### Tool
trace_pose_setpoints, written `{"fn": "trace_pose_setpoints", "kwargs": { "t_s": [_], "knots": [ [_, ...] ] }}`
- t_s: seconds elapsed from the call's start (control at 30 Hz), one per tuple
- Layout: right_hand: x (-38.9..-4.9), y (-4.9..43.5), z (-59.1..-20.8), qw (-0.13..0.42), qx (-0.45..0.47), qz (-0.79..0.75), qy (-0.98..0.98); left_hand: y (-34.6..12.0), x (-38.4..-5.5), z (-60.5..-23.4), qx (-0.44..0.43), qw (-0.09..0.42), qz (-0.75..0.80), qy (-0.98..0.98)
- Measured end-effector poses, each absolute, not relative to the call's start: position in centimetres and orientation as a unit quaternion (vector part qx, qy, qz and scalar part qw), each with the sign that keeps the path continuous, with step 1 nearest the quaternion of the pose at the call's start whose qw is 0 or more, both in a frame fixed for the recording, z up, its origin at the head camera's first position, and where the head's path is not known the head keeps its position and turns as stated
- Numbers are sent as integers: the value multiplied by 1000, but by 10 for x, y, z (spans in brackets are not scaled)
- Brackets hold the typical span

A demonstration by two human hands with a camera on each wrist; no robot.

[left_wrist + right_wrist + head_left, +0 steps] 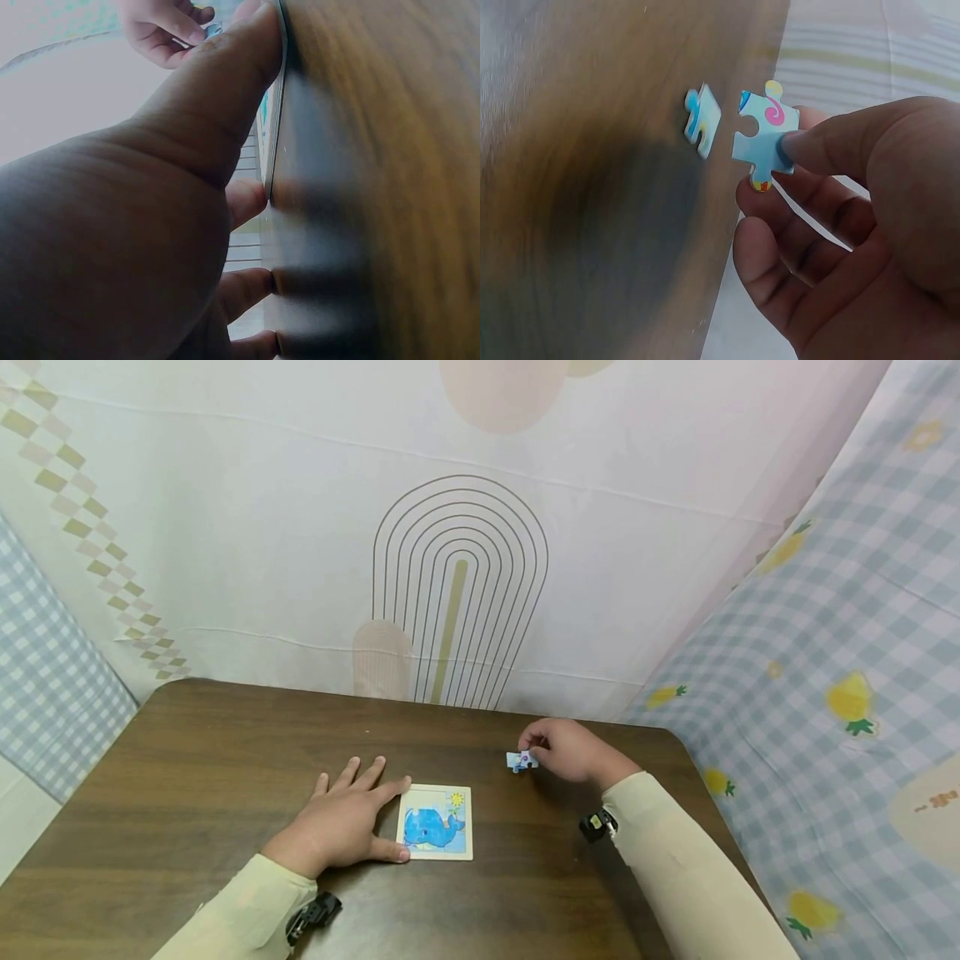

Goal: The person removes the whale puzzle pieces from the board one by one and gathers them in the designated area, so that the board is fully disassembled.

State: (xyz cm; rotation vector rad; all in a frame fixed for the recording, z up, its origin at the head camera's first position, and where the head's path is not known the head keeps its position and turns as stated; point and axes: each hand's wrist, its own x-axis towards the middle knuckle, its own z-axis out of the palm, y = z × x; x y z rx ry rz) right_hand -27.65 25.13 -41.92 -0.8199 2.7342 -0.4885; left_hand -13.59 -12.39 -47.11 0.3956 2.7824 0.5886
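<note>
Between thumb and fingers, my right hand pinches a light blue jigsaw piece with a pink swirl and yellow tabs. A second jigsaw piece, pale blue, lies on the table just past it in the right wrist view. My left hand is spread on the table with fingers apart. Its thumb and index fingertip touch the left corners of a square framed puzzle board, which shows a blue whale and a yellow sun. In the left wrist view the thumb covers most of the board.
The brown wooden table reaches back to a white patterned cloth. Blue checked cloth with pineapples hangs along the right edge, and another checked cloth is at the left. Each wrist wears a small black camera.
</note>
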Motion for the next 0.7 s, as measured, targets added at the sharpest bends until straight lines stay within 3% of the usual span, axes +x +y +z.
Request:
{"fn": "trace_pose_setpoints", "kwargs": {
  "t_s": [0.7],
  "knots": [
    [-304, 273, -439, 146, -229, -126, 954, -124, -136, -469, 139, 132, 203, 960]
  ]
}}
